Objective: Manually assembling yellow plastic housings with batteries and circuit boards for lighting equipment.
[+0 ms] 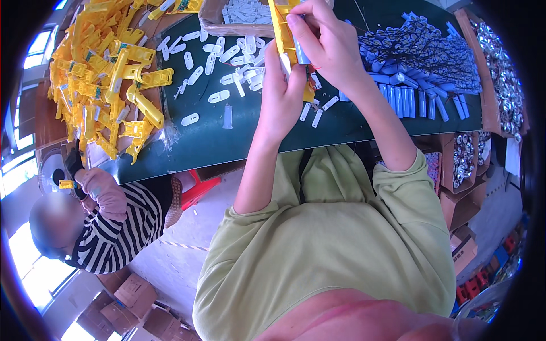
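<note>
Above the far side of the green table, my left hand [280, 98] is closed around the lower part of a yellow plastic housing [280, 21], held upright and open-faced. A blue cylindrical battery [300, 52] lies against the inside of the housing. My right hand [327, 42] is closed at the housing's right side, its fingers on the battery and the housing's edge. A bit of red wire shows beneath the right hand. The fingertips and palms partly hide how the battery sits. Small white plastic pieces [219, 96] lie scattered on the table just left of my hands.
A large heap of yellow housings [108, 79] covers the table's left end. Blue batteries with black wires [421, 57] are piled at right, beside a box of shiny metal parts [497, 79]. A carton of white pieces [244, 12] stands behind. A co-worker [119, 221] sits at left.
</note>
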Motion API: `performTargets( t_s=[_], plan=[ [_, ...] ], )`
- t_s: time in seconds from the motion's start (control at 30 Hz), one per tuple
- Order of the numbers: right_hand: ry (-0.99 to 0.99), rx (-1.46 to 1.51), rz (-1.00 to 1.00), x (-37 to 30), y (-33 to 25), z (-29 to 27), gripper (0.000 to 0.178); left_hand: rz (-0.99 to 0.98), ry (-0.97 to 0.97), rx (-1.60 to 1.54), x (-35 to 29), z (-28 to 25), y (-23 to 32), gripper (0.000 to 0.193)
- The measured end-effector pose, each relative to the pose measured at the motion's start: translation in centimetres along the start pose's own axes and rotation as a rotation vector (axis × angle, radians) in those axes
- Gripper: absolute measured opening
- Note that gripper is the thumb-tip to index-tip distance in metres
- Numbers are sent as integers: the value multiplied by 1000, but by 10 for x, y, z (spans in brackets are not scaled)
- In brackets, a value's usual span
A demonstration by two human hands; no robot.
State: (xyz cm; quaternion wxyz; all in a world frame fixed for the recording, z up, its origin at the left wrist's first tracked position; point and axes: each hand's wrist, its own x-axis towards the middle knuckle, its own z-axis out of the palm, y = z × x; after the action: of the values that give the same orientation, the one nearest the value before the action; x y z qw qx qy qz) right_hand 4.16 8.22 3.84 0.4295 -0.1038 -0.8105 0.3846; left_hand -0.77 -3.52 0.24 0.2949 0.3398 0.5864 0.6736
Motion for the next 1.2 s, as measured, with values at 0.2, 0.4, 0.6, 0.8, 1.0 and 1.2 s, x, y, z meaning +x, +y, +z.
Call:
performTargets(
  t_s=[0.2, 0.4, 0.6, 0.8, 1.0, 1.2],
  plan=[
    [74, -60, 0, -7, 9, 18, 9, -82, 59, 10, -2, 1, -2, 46],
    [26, -25, 127, -7, 6, 26, 9, -121, 95, 88, -2, 0, 2, 38],
    [3, -32, 111, -9, 10, 29, 8, -117, 122, 67, -1, -1, -6, 33],
    [174, 48, -63, -13, 18, 27, 12, -81, 82, -110, 1, -6, -9, 34],
    [-19, 224, 166, -22, 1, 5, 16, -87, 174, -175, 0, -22, 3, 38],
    [-212, 11, 245, -38, -22, 13, 14, -28, 130, -143, 3, -21, 2, 48]
  ],
)
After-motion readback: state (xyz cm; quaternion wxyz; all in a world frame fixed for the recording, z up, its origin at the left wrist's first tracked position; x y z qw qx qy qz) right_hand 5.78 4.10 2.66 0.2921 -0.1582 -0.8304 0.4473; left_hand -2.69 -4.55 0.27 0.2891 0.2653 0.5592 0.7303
